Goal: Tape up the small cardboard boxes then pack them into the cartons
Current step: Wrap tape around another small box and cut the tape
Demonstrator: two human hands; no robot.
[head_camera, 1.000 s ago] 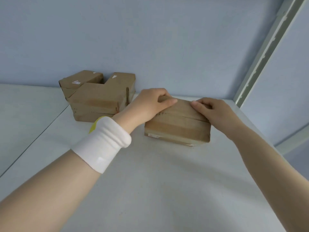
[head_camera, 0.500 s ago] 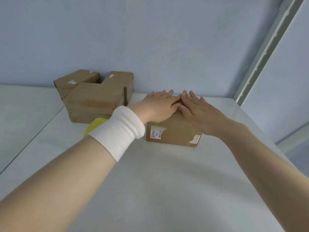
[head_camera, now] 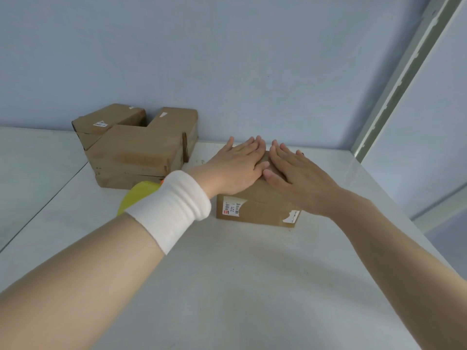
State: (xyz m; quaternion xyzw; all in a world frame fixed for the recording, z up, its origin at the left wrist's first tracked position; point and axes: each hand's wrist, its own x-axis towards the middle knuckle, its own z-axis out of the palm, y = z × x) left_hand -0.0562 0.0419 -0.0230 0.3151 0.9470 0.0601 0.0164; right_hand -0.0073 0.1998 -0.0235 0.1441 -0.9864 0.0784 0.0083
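Surface: white tabletop (head_camera: 227,274) fills the lower frame and meets a pale blue wall (head_camera: 227,59) across the upper half.
Room: a pale slotted metal rail (head_camera: 404,72) slants down the upper right of the frame.
Task box: a small brown cardboard box (head_camera: 255,210) sits on the tabletop just right of centre, its front face towards the camera. That face carries a white printed label (head_camera: 231,209) at its left and a torn white label scrap (head_camera: 290,217) at its lower right.
Left hand: the left hand (head_camera: 235,170) lies palm down on the box top with straight fingers; a white fabric wristband (head_camera: 171,210) is on the wrist.
Right hand: the right hand (head_camera: 300,183) lies flat beside it, and the two thumbs meet over the middle of the top.
Grip: neither hand curls round the box; it lies under both palms.
Top flaps: mostly covered, so any tape is hard to tell.
Other boxes: a stack of larger brown cardboard boxes (head_camera: 136,152) stands left of centre by the wall, apart from the task box.
Yellow item: a rounded yellow object (head_camera: 139,195), possibly plastic, shows partly behind the left wrist.
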